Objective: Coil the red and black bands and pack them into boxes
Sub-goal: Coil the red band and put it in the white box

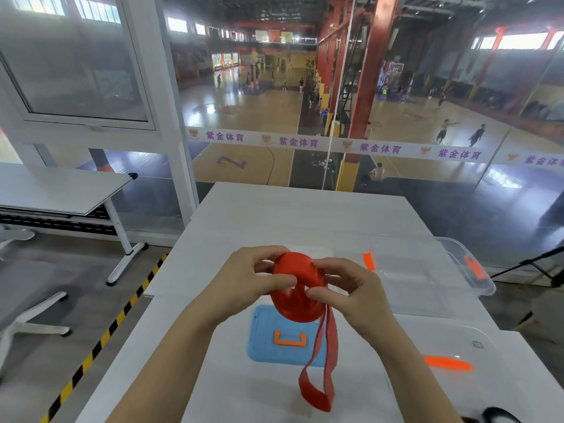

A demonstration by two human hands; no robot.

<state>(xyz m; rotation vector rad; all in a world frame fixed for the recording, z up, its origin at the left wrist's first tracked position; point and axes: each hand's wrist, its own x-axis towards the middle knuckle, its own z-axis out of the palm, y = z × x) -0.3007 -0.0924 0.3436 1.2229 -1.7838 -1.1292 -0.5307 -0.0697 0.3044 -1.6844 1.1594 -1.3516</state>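
both hands up over the near part of the white table, working the red band between them. most of it is wound into a fat coil held in the air, hole facing roughly twd the person. left hand pinches the coil's left side, thumb on the front, fingers curled over the top & back. right hand pinches the right side the same way, thumb tip pressed on the coil edge. the loose tail drops from the coil's lower right as a long flat loop; can't tell if its bottom end touches the tabletop. under the coil, flat on the table, a blue lid w/ an orange handle; the coil and tail overlap it in view. to the right, farther back, a clear box w/ an orange latch on its near-left end and another on the far side. closer on the right, a second clear tub w/ an orange clip. bottom right corner, a dark loop, too cut off to say what. left of all this, a side table; beyond the glass, a basketball court w/ ppl on it.
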